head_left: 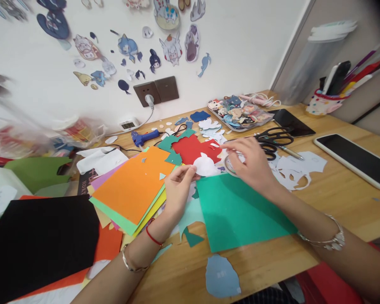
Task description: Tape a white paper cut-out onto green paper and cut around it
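Between the thumb and fingers of my left hand [181,185] is a small white paper cutout [205,165] with a pointed, ear-like top edge. My right hand [251,162] hovers just right of it, fingers stretched toward the left and slightly apart, with nothing visible in them. Partly covered by that hand, a roll of tape [230,164] stands close to the thumb. Below both hands lies a green sheet [240,215]. Red paper [190,148] with cut edges is behind the cutout. Black-handled scissors [274,139] rest beyond my right hand.
Stacked coloured sheets [133,181] and a black sheet [44,245] lie left. A blue glue gun [145,137] sits near the wall. Behind are a tray of cutouts [240,112] and a pen cup [326,101]; a phone [356,158] lies right. A blue-grey paper piece [222,276] is in front.
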Demonstrator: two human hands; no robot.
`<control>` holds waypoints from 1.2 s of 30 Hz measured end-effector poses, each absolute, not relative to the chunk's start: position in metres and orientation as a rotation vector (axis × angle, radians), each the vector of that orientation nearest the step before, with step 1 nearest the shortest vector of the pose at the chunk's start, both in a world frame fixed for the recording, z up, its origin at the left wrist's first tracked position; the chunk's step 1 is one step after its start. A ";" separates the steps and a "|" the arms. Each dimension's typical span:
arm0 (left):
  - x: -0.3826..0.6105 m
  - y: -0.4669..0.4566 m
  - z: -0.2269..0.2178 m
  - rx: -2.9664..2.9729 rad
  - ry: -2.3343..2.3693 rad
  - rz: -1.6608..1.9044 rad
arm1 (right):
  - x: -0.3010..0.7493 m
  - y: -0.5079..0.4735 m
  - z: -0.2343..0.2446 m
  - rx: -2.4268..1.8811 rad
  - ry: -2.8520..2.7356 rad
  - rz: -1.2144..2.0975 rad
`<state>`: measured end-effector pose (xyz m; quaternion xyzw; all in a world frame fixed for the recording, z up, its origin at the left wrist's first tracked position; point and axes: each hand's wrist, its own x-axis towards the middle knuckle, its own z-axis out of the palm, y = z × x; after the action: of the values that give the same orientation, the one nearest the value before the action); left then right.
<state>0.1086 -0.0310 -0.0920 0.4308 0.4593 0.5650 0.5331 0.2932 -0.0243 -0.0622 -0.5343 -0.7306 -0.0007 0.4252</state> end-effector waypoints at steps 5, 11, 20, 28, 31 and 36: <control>0.110 -0.034 -0.089 1.101 1.079 1.270 | 0.274 -0.034 -0.066 -1.261 -1.763 0.537; 0.110 -0.035 -0.088 1.136 1.071 1.214 | 0.273 -0.033 -0.067 -1.288 -1.759 0.675; 0.110 -0.035 -0.086 1.211 1.113 1.142 | 0.272 -0.035 -0.069 -1.238 -1.803 0.669; 0.109 -0.037 -0.087 1.334 1.126 1.167 | 0.270 -0.038 -0.071 -1.147 -2.076 0.046; 0.109 -0.038 -0.091 1.402 1.125 1.181 | 0.270 -0.039 -0.073 -1.134 -2.111 0.040; 0.109 -0.040 -0.093 1.527 1.128 1.199 | 0.269 -0.038 -0.074 -1.107 -2.120 0.087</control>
<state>0.1086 -0.0398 -0.0931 0.6129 0.4528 0.4813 0.4333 0.2689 -0.0382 -0.0744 -0.4307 -0.8244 0.0338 0.3655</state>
